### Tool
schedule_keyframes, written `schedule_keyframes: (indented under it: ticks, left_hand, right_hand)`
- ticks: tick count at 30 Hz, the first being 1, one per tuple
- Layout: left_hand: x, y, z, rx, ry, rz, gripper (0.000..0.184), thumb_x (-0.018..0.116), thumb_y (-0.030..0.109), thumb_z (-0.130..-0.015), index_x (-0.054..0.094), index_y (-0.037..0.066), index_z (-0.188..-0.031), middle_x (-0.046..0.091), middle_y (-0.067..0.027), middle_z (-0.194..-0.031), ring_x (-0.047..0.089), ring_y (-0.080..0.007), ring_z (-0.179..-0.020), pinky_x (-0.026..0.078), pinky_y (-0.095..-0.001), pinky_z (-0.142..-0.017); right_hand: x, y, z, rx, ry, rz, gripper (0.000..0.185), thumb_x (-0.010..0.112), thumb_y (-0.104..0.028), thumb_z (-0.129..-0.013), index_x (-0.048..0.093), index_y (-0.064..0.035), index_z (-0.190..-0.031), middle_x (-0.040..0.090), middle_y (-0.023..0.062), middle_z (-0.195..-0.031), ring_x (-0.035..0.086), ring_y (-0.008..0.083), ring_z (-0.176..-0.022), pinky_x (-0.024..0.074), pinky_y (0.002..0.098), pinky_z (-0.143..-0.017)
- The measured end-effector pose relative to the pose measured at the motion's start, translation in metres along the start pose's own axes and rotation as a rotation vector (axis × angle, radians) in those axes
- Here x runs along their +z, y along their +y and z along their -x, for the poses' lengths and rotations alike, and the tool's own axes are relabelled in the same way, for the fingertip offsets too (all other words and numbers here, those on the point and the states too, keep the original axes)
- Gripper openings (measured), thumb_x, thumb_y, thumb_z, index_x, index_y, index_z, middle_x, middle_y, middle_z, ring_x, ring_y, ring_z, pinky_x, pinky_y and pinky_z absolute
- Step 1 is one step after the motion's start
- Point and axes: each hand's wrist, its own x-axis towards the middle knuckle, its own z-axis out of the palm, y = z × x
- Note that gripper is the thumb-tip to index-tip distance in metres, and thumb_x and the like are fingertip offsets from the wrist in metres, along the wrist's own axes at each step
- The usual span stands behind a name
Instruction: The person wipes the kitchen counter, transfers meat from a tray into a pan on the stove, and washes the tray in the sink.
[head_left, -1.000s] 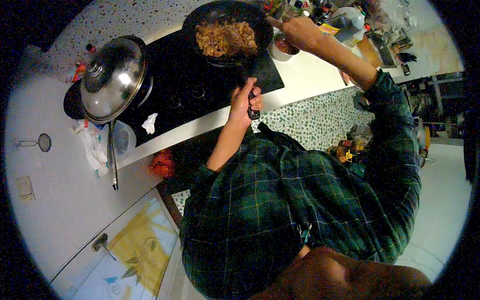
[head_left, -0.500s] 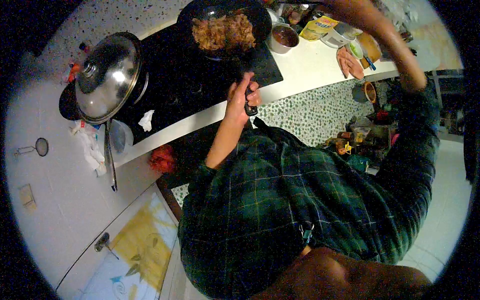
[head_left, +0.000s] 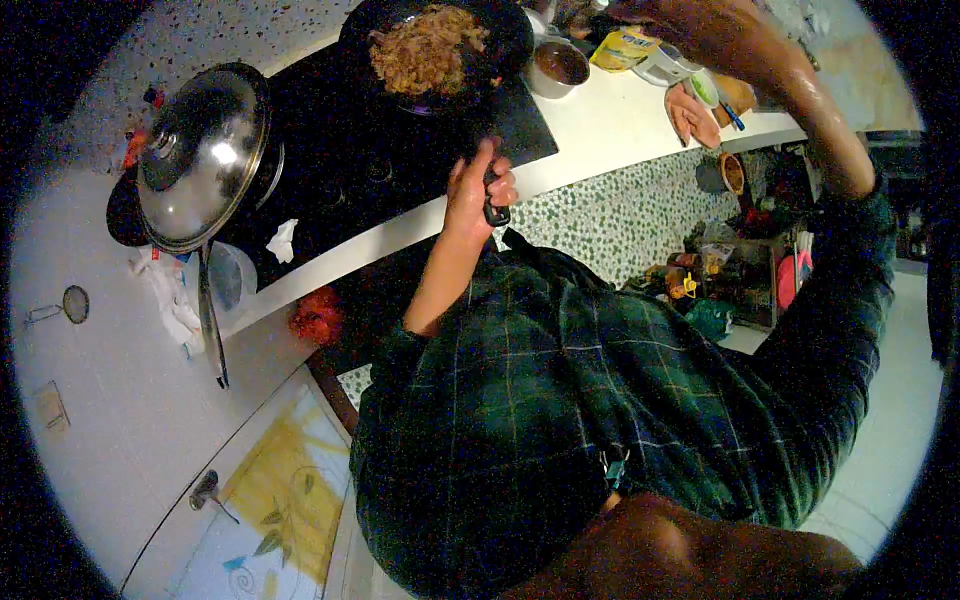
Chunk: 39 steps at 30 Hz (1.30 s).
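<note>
My left hand (head_left: 480, 190) is closed around the black handle (head_left: 493, 200) of a dark wok (head_left: 515, 50). Brown cooked pieces of food (head_left: 430, 50), perhaps meat, lie heaped in the wok on the black stovetop. My right hand (head_left: 680, 20) reaches across the counter at the top edge, above a yellow packet (head_left: 624, 48); its fingers are too dark and partly cut off to read. Between wok and packet stands a white bowl (head_left: 557, 68) with dark red-brown contents. A small bowl with something green (head_left: 705, 90) and a pinkish item (head_left: 692, 115) sit below my right forearm.
A pan with a shiny domed lid (head_left: 205, 160) stands on the left of the stove, its long handle (head_left: 212, 320) jutting over the counter edge. Crumpled white tissue (head_left: 282, 241) lies nearby. Below the counter are a red bundle (head_left: 316, 316) and a shelf of bottles (head_left: 700, 275).
The food in the wok has shifted left and sits more heaped. My right hand has moved slightly left over the counter. My left hand keeps its grip; the whole view has shifted slightly.
</note>
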Motion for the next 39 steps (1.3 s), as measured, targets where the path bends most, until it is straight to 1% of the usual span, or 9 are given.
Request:
schedule_keyframes:
  ticks: [8,15,23,25,27,28,29,36,39]
  left_hand:
    - [-0.004,0.002,0.000,0.011,-0.017,-0.002,0.023,0.058,0.027,-0.086,0.049,0.010,-0.099,0.045,-0.0001,-0.065,0.037,-0.0071,-0.045,0.029,-0.0211,-0.038]
    - [-0.001,0.003,0.005,0.003,-0.024,-0.012,0.026,0.058,0.028,-0.086,0.049,0.009,-0.101,0.045,0.0003,-0.065,0.037,-0.0065,-0.046,0.027,-0.0204,-0.038]
    - [0.001,0.000,0.003,0.023,-0.022,-0.016,0.023,0.059,0.027,-0.085,0.050,0.010,-0.098,0.045,-0.0005,-0.065,0.038,-0.0067,-0.045,0.029,-0.0203,-0.037]
    - [0.003,-0.002,0.001,0.007,-0.023,0.007,0.021,0.058,0.027,-0.085,0.051,0.010,-0.096,0.046,-0.0006,-0.065,0.038,-0.0067,-0.045,0.029,-0.0204,-0.037]
    - [0.005,-0.004,0.001,0.030,0.014,-0.040,0.020,0.058,0.027,-0.086,0.051,0.010,-0.095,0.046,0.0002,-0.065,0.038,-0.0065,-0.044,0.029,-0.0204,-0.037]
    - [0.006,-0.005,0.000,0.030,0.016,-0.041,0.020,0.058,0.027,-0.086,0.051,0.010,-0.095,0.046,0.0002,-0.065,0.038,-0.0065,-0.044,0.029,-0.0204,-0.037]
    - [0.005,-0.005,0.000,0.041,0.015,-0.062,0.020,0.058,0.027,-0.086,0.051,0.010,-0.095,0.046,0.0003,-0.065,0.038,-0.0064,-0.044,0.029,-0.0204,-0.037]
    - [0.002,-0.003,0.002,0.042,0.004,-0.015,0.022,0.057,0.026,-0.086,0.051,0.009,-0.099,0.046,-0.0009,-0.066,0.037,-0.0071,-0.045,0.029,-0.0201,-0.036]
    - [0.002,-0.004,0.002,0.063,0.040,-0.046,0.024,0.055,0.026,-0.088,0.052,0.007,-0.102,0.046,-0.0011,-0.067,0.037,-0.0073,-0.046,0.028,-0.0195,-0.036]
  right_hand:
    - [-0.008,0.000,-0.040,0.121,-0.179,0.086,0.023,0.051,-0.024,-0.085,0.064,-0.0093,-0.096,0.064,0.0123,-0.088,0.061,0.0233,-0.080,0.0478,0.0355,-0.063]
    - [0.007,0.041,-0.041,-0.389,0.092,-0.152,0.034,0.051,-0.028,-0.086,0.056,-0.0136,-0.116,0.062,0.0129,-0.099,0.058,0.0282,-0.084,0.0456,0.0372,-0.074]
    - [-0.003,0.023,-0.012,-0.175,-0.042,-0.128,0.036,0.051,-0.020,-0.086,0.051,-0.0159,-0.122,0.062,0.0112,-0.096,0.057,0.0300,-0.077,0.0467,0.0375,-0.066]
    - [0.058,0.013,-0.021,-0.355,0.481,-0.164,0.036,0.053,-0.016,-0.081,0.053,-0.0168,-0.116,0.064,0.0111,-0.078,0.062,0.0298,-0.061,0.0500,0.0402,-0.051]
    - [0.089,-0.029,-0.031,-0.171,0.120,-0.136,0.059,0.050,-0.004,-0.077,0.034,-0.0144,-0.133,0.062,0.0143,-0.087,0.062,0.0323,-0.067,0.0503,0.0415,-0.056]
    - [0.084,-0.060,-0.025,-0.124,0.501,-0.244,0.023,0.048,-0.008,-0.079,0.058,-0.0020,-0.099,0.062,0.0189,-0.074,0.063,0.0329,-0.069,0.0526,0.0424,-0.058]
    - [0.091,-0.071,-0.032,-0.088,0.529,-0.143,0.028,0.048,-0.010,-0.080,0.054,0.0001,-0.106,0.062,0.0193,-0.072,0.063,0.0339,-0.065,0.0521,0.0449,-0.054]
    - [0.075,0.033,-0.029,-0.218,0.182,-0.853,0.033,0.047,-0.016,-0.088,0.052,-0.0053,-0.119,0.063,0.0161,-0.092,0.057,0.0189,-0.066,0.0431,0.0354,-0.057]
    - [0.126,0.095,0.001,0.106,-0.072,-1.321,0.033,0.048,-0.020,-0.089,0.052,-0.0083,-0.119,0.063,0.0129,-0.088,0.055,0.0165,-0.061,0.0412,0.0314,-0.050]
